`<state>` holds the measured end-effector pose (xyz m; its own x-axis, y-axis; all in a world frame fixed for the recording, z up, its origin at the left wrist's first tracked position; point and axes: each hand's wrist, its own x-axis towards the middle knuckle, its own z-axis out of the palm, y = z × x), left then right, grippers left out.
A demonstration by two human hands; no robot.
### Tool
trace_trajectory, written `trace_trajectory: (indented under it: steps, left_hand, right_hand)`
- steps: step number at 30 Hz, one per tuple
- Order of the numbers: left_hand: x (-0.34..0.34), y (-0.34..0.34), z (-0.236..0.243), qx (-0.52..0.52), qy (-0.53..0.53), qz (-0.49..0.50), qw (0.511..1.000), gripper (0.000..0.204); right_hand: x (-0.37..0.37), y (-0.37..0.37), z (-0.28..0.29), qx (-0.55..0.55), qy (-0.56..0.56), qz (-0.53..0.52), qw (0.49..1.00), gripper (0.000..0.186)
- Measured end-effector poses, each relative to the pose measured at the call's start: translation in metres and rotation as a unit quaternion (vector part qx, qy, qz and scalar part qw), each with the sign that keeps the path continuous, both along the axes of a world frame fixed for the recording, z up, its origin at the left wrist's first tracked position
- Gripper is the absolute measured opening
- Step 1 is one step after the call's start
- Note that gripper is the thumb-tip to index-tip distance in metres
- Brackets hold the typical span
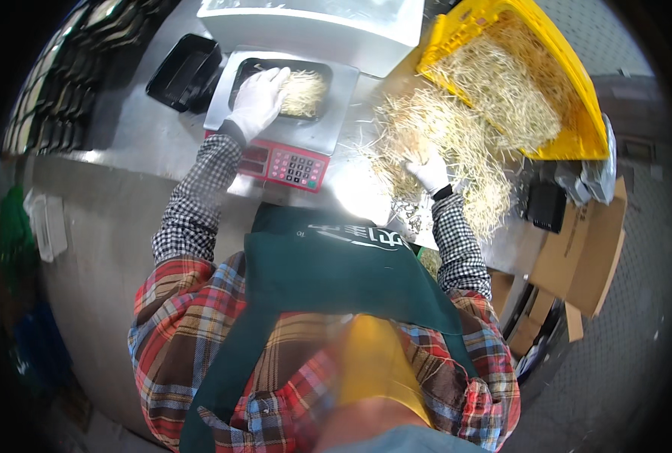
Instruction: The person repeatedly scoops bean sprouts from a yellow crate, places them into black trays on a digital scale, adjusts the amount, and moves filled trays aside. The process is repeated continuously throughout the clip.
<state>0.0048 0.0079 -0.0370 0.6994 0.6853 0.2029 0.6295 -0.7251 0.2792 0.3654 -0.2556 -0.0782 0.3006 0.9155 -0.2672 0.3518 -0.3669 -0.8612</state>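
Note:
My left hand (259,102), in a white glove, lies over the left part of a black plastic tray (327,72), its fingers stretched out beside a bunch of pale bean sprouts (303,92). That tray rests on the steel platform (342,102) of a red scale (294,167) with a keypad. At the near left edge of a loose heap of sprouts (472,162) is my right hand (430,175), also gloved. Its fingers curl into the sprouts and are partly hidden among them.
A yellow crate (599,128) of sprouts tips toward the heap at the far right. Behind the scale stands a white foam box (313,30). Empty black trays (185,72) sit left of the scale, and stacked packs (57,98) farther left. A cardboard box (581,253) is at the right.

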Motion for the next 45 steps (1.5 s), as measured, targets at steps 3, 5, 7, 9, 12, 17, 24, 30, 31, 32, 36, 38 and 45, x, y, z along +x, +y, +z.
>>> trace_trajectory:
  steps: [3,5,7,9,12,17,24,30,31,32,36,38,45]
  left_hand:
    - [-0.006,0.01,0.006,-0.016,-0.002,-0.043,0.999,0.044]
    - [-0.01,0.013,0.021,-0.019,-0.034,-0.057,0.998,0.042]
    - [-0.019,0.024,0.024,-0.019,-0.147,-0.071,0.986,0.035]
    - [-0.027,0.033,0.022,-0.062,-0.263,-0.08,0.959,0.032]
    - [-0.033,0.034,0.012,-0.266,-0.47,-0.042,0.841,0.056]
    - [-0.036,0.035,0.009,-0.298,-0.533,-0.066,0.789,0.088]
    - [-0.039,0.035,0.025,-0.166,-0.171,-0.135,0.962,0.102]
    - [-0.032,0.046,0.021,-0.214,-0.077,-0.165,0.96,0.098]
    - [-0.037,0.048,0.024,-0.224,-0.081,-0.171,0.956,0.097]
    - [-0.042,0.05,0.031,-0.202,-0.112,-0.204,0.951,0.094]
    - [-0.064,0.056,0.054,-0.207,-0.188,-0.226,0.933,0.083]
    - [-0.068,0.054,0.053,-0.289,-0.234,-0.158,0.915,0.084]
    - [-0.024,0.032,0.013,-0.076,-0.195,-0.114,0.971,0.062]
  right_hand:
    - [-0.016,0.01,0.054,0.074,0.229,-0.045,0.97,0.078]
    - [0.0,0.011,0.075,0.045,0.186,-0.015,0.981,0.079]
    - [-0.021,0.034,0.118,0.059,0.246,-0.005,0.967,0.077]
    - [-0.037,0.064,0.149,0.072,0.182,0.058,0.979,0.077]
    - [-0.096,0.129,0.187,0.11,0.044,0.16,0.98,0.08]
    - [-0.205,0.215,0.165,0.062,-0.329,0.271,0.902,0.073]
    - [-0.215,0.222,0.113,0.162,-0.415,0.301,0.843,0.072]
    - [-0.213,0.213,0.086,0.184,-0.441,0.288,0.83,0.069]
    - [-0.213,0.211,0.095,0.183,-0.427,0.295,0.835,0.07]
    - [-0.212,0.208,0.106,0.181,-0.415,0.301,0.839,0.072]
    - [-0.187,0.189,0.135,0.189,-0.268,0.264,0.907,0.071]
    - [-0.18,0.17,0.147,0.205,-0.142,0.133,0.959,0.062]
    - [-0.207,0.191,0.043,0.225,-0.167,-0.153,0.948,0.042]
